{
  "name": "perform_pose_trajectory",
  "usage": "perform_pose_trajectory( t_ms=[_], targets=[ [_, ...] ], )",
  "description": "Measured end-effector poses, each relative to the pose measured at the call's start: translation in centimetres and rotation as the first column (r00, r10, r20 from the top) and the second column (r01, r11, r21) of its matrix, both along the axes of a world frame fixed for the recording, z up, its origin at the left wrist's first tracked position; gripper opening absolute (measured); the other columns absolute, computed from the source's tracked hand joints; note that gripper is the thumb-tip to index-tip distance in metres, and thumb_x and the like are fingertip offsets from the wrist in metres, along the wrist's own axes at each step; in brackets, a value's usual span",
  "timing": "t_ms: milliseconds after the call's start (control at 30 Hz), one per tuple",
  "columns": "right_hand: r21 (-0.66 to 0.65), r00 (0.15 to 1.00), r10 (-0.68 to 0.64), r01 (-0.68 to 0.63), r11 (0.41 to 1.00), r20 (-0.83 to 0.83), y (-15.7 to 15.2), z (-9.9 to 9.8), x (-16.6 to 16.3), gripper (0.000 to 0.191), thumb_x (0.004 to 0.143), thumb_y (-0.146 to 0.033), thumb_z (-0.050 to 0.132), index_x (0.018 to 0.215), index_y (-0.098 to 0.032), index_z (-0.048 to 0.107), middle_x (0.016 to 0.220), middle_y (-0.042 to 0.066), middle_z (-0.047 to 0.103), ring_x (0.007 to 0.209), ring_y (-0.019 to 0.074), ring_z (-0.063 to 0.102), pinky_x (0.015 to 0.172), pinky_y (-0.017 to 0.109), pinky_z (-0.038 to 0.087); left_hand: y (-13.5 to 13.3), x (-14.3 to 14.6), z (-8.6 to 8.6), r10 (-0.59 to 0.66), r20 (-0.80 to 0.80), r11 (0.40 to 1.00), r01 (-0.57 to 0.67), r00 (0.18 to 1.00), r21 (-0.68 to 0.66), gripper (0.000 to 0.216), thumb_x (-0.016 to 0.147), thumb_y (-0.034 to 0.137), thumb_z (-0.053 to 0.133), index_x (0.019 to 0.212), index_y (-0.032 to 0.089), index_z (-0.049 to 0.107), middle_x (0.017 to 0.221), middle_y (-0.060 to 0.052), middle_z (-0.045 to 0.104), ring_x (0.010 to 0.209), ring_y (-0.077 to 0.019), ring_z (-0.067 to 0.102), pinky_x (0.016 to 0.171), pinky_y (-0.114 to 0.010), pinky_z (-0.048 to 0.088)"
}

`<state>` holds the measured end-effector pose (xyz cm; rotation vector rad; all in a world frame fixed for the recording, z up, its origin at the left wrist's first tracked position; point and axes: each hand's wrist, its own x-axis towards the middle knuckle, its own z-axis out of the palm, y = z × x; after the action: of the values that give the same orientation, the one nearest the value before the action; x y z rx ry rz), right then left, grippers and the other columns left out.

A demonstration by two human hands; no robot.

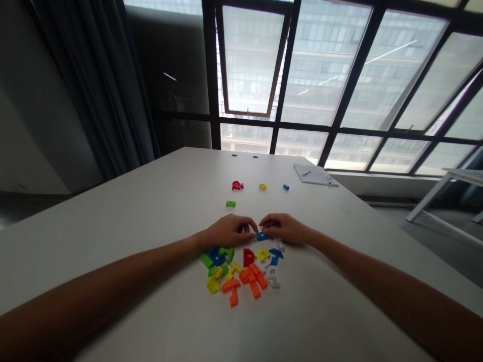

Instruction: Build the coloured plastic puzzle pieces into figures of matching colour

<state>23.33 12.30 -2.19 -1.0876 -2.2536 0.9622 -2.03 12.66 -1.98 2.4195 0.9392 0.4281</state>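
Both hands meet at the far edge of the pile (241,271) of coloured plastic pieces on the desk (151,211). The left hand (226,231) is curled, knuckles up, with its fingertips closed on one side of a blue piece (261,236). The right hand (283,229) is curled the same way and pinches the other side. The blue piece lies flat on the desk just beyond the pile, between the two sets of fingertips.

The pile holds orange, yellow, green, blue, red and white pieces, loosely overlapping, on the near side of the hands. Beyond the pile, a green piece (230,203) lies alone. Farther beyond it is a row of three, well apart from each other: a red piece (237,185), a yellow piece (262,187) and a small blue one (286,187). Far beyond the pile and to the right, a grey notebook (315,174) lies near the desk's edge.
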Motion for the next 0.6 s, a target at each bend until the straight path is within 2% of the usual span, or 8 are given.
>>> perform_pose_trajectory(
  t_ms=[67, 133, 267, 400, 500, 600],
  targets=[
    [0.039, 0.993, -0.118, 0.118, 0.992, -0.002, -0.2, -0.5, -0.8, 0.021, 0.086, -0.033, 0.07, 0.102, -0.019, 0.074, 0.094, 0.005, 0.075, 0.085, 0.0198, 0.069, 0.075, 0.031, 0.055, 0.1, 0.1, -0.2, 0.045, -0.004, 0.999, -0.045, 0.999, 0.0, 0.039, 0.088, 0.055, 0.064, 0.114, 0.025, 0.07, 0.086, -0.001, 0.07, 0.073, -0.0163, 0.062, 0.06, -0.024, 0.041],
    [0.049, 0.988, -0.152, 0.152, 0.987, -0.001, -0.3, -0.9, -1.4, 0.02, 0.085, -0.034, 0.071, 0.098, -0.018, 0.074, 0.09, 0.005, 0.074, 0.082, 0.0195, 0.068, 0.074, 0.031, 0.053, 0.1, 0.2, -0.3, 0.091, -0.012, 0.996, -0.091, 0.996, 0.025, 0.044, 0.085, 0.057, 0.068, 0.114, 0.025, 0.069, 0.084, 0.0, 0.069, 0.071, -0.0165, 0.062, 0.059, -0.024, 0.04],
    [0.041, 0.989, -0.148, 0.149, 0.988, -0.017, -0.4, -0.8, -1.5, 0.021, 0.087, -0.036, 0.07, 0.098, -0.017, 0.074, 0.091, 0.005, 0.074, 0.083, 0.0198, 0.067, 0.075, 0.031, 0.053, 0.2, 0.3, -0.4, 0.088, -0.024, 0.992, -0.086, 0.996, 0.09, 0.037, 0.085, 0.054, 0.068, 0.107, 0.024, 0.071, 0.082, 0.0, 0.069, 0.069, -0.0161, 0.061, 0.059, -0.025, 0.04],
    [0.033, 0.992, -0.101, 0.103, 0.994, -0.069, -0.5, -0.4, -1.1, 0.026, 0.092, -0.037, 0.064, 0.105, -0.017, 0.072, 0.103, 0.007, 0.073, 0.092, 0.0209, 0.066, 0.082, 0.034, 0.054, 0.1, 0.3, -0.4, 0.074, 0.016, 0.993, -0.075, 0.997, 0.096, 0.032, 0.085, 0.047, 0.069, 0.107, 0.023, 0.069, 0.084, 0.0, 0.069, 0.071, -0.0156, 0.062, 0.061, -0.025, 0.042],
    [-0.011, 0.994, -0.044, 0.043, 0.999, -0.096, -0.8, -0.3, -0.9, 0.035, 0.086, -0.035, 0.072, 0.116, -0.017, 0.069, 0.111, 0.008, 0.071, 0.1, 0.0225, 0.066, 0.087, 0.036, 0.054, 0.0, 0.2, -0.5, 0.098, 0.069, 0.991, -0.104, 0.993, 0.09, 0.031, 0.086, 0.044, 0.069, 0.108, 0.023, 0.067, 0.083, 0.001, 0.069, 0.07, -0.0154, 0.062, 0.061, -0.025, 0.042],
    [-0.001, 0.995, -0.035, 0.035, 0.999, -0.093, -1.0, -0.3, -0.8, 0.041, 0.08, -0.029, 0.077, 0.118, -0.017, 0.068, 0.113, 0.007, 0.07, 0.103, 0.0231, 0.065, 0.089, 0.037, 0.054, 0.1, 0.1, -0.7, 0.12, 0.103, 0.988, -0.129, 0.987, 0.087, 0.031, 0.087, 0.044, 0.068, 0.109, 0.022, 0.065, 0.08, 0.001, 0.068, 0.068, -0.0155, 0.062, 0.059, -0.025, 0.042]
  ],
)
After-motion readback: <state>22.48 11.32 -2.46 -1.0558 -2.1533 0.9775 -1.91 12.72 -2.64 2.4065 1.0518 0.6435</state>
